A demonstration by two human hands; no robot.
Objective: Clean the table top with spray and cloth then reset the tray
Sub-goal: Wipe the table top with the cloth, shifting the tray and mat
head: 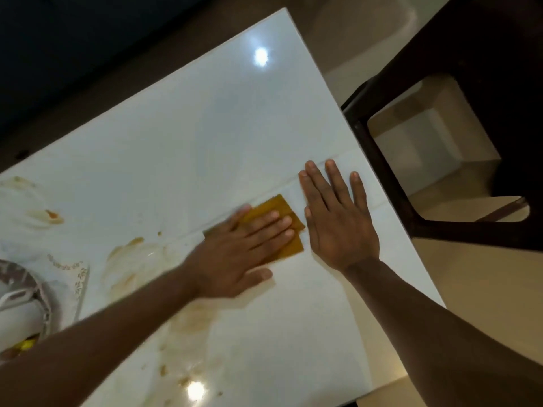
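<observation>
Near the right edge of the white table [205,142], we are pressing a mustard-yellow cloth [289,248] flat against the glossy surface. Our left hand [235,257] is lying on top of it with straight fingers spread across the fabric and the thumb stretched out along the table below it; the grip is open, nothing being pinched or curled around. The cloth is showing past the fingertips as a folded, roughly square patch, its corner pointing toward the right hand.

Our right hand [338,221] is resting palm down on the bare table just beside the cloth, fingers straight and close together, pointing away from us; that grip is open too and is touching only the table. The two hands are lying side by side, nearly touching, with a thin strip of table between them.

Brownish stains [126,259] are marking the table to the left of the cloth and toward us, in smears and small dots, and another smear [47,215] is sitting farther left. At the far left edge, part of a patterned white tray [79,277] is showing, carrying a round rimmed dish [41,292]; what lies inside we cannot tell, beyond a bit of yellow. Two bright light reflections are glaring on the table. Beyond its right edge, a dark chair frame [411,201] is standing on a pale floor [470,289].
</observation>
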